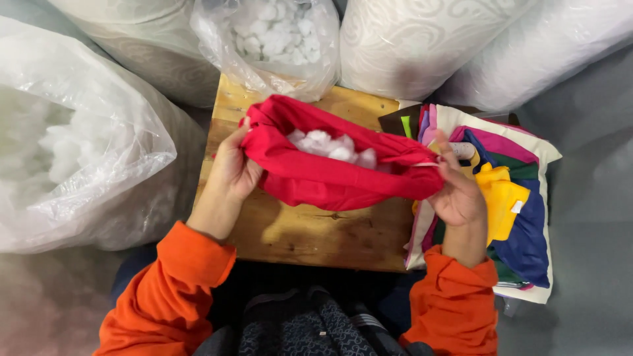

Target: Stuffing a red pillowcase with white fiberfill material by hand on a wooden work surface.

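Left hand (232,173): I grip the red fabric cover (330,178) rim, holding it open.
Right hand (458,191): pinches opposite rim, showing white stuffing (330,146).

Soft, even light falls from above, fairly bright. Glare whitens the plastic bag (72,132) at nine o'clock. Shadow pools at six o'clock below the wooden table (310,231). Edges bend slightly; centre sharp, corners softer.

Bare tabletop (310,234) in front; sacks (72,151) crowding around.
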